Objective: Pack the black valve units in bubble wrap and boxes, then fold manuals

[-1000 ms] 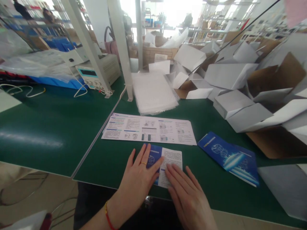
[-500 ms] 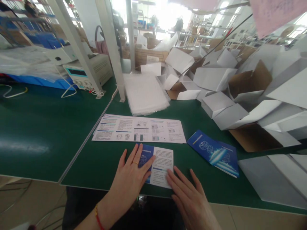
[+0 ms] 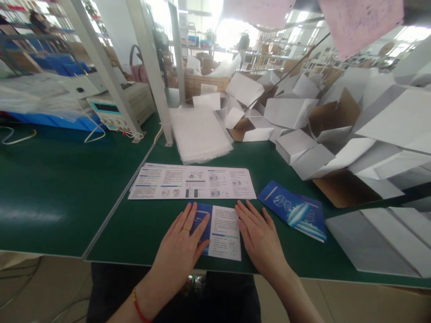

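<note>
Now the left hand (image 3: 179,244) lies spread on a leaflet (image 3: 225,231), right hand (image 3: 260,235) outstretched at its edge.

Leaflet (image 3: 225,231) laid near front edge of table (image 3: 144,229). Sheets (image 3: 193,181) stacked behind it, plastic sleeves (image 3: 200,134) piled behind those. Booklets (image 3: 292,210) placed right of leaflet, cartons (image 3: 291,113) heaped behind and further right. Bench instrument (image 3: 141,101) set back left, partly hidden by post (image 3: 97,67).
</note>
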{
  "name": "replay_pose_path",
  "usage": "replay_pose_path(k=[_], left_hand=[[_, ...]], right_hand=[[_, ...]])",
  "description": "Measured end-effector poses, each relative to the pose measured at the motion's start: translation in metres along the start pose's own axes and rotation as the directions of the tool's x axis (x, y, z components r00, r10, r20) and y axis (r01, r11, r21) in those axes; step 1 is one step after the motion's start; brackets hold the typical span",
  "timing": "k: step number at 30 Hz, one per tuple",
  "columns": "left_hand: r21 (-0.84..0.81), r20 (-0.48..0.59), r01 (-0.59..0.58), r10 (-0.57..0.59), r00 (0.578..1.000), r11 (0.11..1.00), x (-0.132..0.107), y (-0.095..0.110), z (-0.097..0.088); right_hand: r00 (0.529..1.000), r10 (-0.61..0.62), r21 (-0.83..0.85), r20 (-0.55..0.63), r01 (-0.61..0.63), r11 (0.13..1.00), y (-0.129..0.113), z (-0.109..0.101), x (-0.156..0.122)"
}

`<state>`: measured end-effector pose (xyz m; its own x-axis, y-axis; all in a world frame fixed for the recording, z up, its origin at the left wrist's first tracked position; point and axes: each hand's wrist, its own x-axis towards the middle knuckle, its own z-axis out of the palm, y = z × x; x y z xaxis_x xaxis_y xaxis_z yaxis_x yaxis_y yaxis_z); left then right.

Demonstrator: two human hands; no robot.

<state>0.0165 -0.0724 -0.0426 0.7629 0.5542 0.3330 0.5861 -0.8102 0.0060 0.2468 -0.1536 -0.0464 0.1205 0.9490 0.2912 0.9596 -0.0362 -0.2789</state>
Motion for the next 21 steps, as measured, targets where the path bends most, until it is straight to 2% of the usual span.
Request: replay_pose_path(k=[5,10,16,21], left_hand=[[0.012,-0.047,0.017,-0.016,0.999,1.000,-0.017,0.011,-0.006],[0.000,-0.080,0.045,-0.045,0.996,0.999,-0.035,0.020,-0.013],[-0.087,-0.038,0.041,-0.045,0.998,0.995,-0.040,0.018,-0.018],[-0.145,-0.014,0.036,-0.039,0.999,0.989,-0.044,0.016,-0.021]], right_hand=[[0.993,0.026,0.039,-0.113,-0.022,0.999,-0.013,0.001,-0.020],[0.957,0.164,0.108,-0.240,-0.142,0.984,-0.041,-0.007,-0.059],[0.900,0.394,0.163,-0.187,-0.367,0.916,-0.062,-0.005,-0.089],[0.897,0.413,0.303,-0.159,-0.354,0.885,-0.071,0.001,-0.085]])
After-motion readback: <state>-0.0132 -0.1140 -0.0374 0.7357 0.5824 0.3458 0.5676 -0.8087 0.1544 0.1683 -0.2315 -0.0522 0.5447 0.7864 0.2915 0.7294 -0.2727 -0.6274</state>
